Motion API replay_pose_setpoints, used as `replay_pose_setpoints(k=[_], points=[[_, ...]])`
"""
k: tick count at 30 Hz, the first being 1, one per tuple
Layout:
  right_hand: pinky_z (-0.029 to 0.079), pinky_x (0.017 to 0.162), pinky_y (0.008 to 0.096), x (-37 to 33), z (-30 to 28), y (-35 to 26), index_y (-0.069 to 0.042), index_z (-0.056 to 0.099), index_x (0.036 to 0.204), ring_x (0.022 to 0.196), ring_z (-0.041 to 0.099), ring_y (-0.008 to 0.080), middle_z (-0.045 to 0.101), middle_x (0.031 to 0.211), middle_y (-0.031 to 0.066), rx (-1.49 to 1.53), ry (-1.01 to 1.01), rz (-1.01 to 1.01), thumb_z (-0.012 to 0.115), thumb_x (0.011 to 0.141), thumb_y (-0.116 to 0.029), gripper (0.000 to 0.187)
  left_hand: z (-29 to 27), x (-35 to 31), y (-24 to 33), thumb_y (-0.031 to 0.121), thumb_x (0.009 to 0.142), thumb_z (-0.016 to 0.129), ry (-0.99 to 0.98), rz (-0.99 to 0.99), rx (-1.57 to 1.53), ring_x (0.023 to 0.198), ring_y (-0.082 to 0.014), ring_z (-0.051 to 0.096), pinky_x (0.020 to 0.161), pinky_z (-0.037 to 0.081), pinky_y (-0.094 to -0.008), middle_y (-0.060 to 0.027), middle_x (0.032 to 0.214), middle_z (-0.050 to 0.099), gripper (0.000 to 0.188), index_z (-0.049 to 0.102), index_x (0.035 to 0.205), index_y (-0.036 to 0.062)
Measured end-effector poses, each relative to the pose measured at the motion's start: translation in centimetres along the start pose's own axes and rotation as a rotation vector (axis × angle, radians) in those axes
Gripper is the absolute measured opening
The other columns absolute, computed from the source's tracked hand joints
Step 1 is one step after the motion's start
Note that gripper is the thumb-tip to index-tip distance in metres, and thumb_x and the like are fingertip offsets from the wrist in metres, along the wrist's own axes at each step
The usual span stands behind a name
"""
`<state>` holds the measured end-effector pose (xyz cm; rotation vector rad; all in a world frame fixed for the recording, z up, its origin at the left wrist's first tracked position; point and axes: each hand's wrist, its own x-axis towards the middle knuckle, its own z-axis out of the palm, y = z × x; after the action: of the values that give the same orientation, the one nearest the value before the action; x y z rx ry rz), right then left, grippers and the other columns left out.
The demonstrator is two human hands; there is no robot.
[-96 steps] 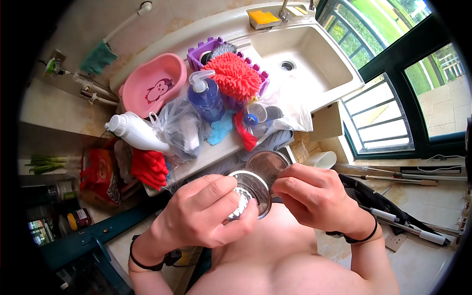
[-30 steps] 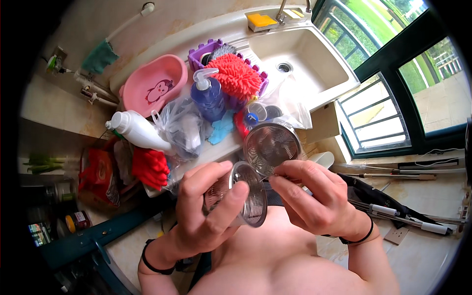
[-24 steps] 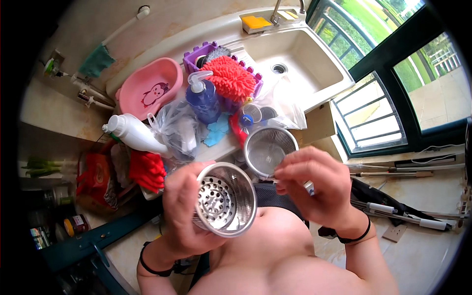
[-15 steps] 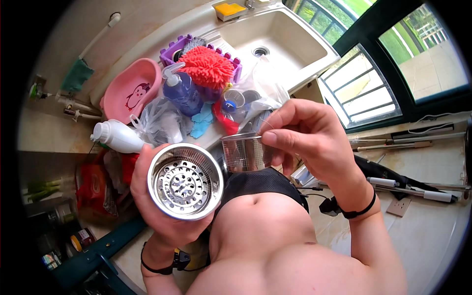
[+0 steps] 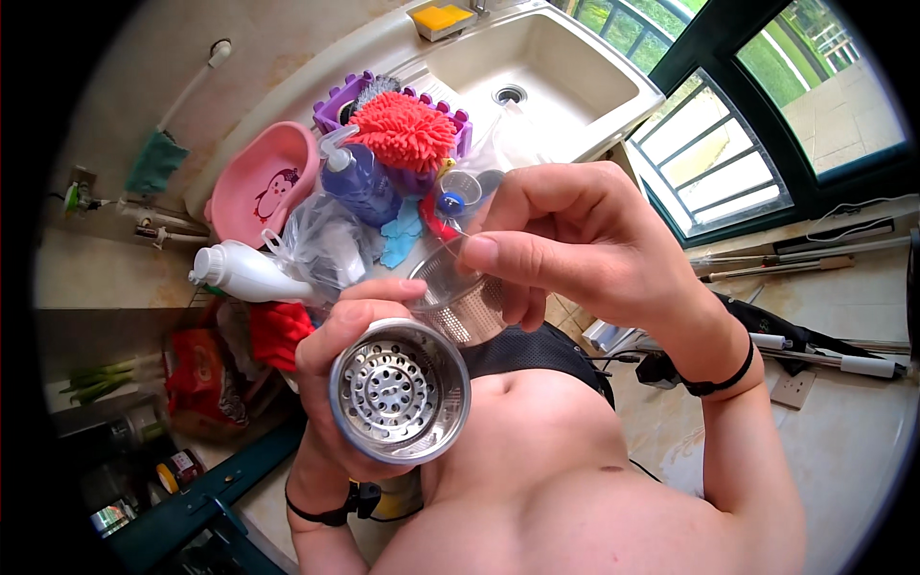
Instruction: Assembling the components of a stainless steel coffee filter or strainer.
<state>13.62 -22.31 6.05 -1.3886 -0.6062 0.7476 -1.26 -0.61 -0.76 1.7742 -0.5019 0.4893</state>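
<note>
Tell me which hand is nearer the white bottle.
Left. The left hand is just below and right of the white bottle in the picture; the right hand is much farther to the right.

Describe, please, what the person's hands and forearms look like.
The left hand and right hand are ungloved; no sleeve shows. Left wristband and right wristband are black, each with a small black block; a thin dark cable shows by the left one.

mesh strainer (image 5: 470,314): partly behind right hand (image 5: 589,240) | faucet (image 5: 482,6): cut off above
</note>
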Motion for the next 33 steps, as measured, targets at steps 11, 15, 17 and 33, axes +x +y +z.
replay_pose_setpoints(k=[11, 15, 17, 33], points=[[0.056, 0.050, 0.0242, 0.5, -0.1, -1.9, 0.002, 0.071, 0.089, 0.058, 0.071, 0.0111, 0.074, 0.072, 0.0072, 0.010, -0.043, 0.216, 0.073, 0.105, -0.023, 0.029, -0.1, 0.3, -0.9, 0.022, 0.081, 0.091, 0.029, -0.020, -0.220, 0.121, -0.0389, 0.063, 0.099, 0.053, -0.0484, -0.0179, 0.117, 0.063, 0.096, 0.030, 0.155, 0.0121], [0.058, 0.052, 0.0259, 0.7, 0.0, -1.7, 0.001, 0.067, 0.083, 0.059, 0.072, 0.0123, 0.072, 0.070, 0.0071, -0.015, -0.020, 0.215, 0.072, 0.105, -0.023, 0.033, 0.3, 0.6, 0.0, 0.026, 0.082, 0.093, 0.056, -0.071, -0.258, 0.116, -0.0373, 0.064, 0.097, 0.053, -0.0471, -0.0172, 0.114, 0.064, 0.095, 0.032, 0.153, 0.0130], [0.057, 0.051, 0.0260, 0.8, -0.2, -1.5, 0.001, 0.066, 0.082, 0.059, 0.072, 0.0121, 0.072, 0.070, 0.0073, -0.010, -0.035, 0.231, 0.072, 0.105, -0.023, 0.033, 0.1, 0.4, -0.4, 0.026, 0.082, 0.093, 0.034, -0.054, -0.286, 0.114, -0.0370, 0.064, 0.096, 0.053, -0.0476, -0.0172, 0.115, 0.064, 0.094, 0.032, 0.152, 0.0129], [0.058, 0.052, 0.0256, 0.9, -0.4, -1.6, 0.004, 0.065, 0.126, 0.058, 0.070, 0.0129, 0.073, 0.100, 0.0092, -0.069, 0.000, 0.303, 0.070, 0.107, -0.025, 0.035, -0.7, 2.6, 1.6, 0.026, 0.064, 0.095, -0.190, 0.148, 0.058, 0.101, -0.0405, 0.067, 0.085, 0.056, -0.0498, -0.0124, 0.108, 0.072, 0.082, 0.061, 0.138, 0.0106]])
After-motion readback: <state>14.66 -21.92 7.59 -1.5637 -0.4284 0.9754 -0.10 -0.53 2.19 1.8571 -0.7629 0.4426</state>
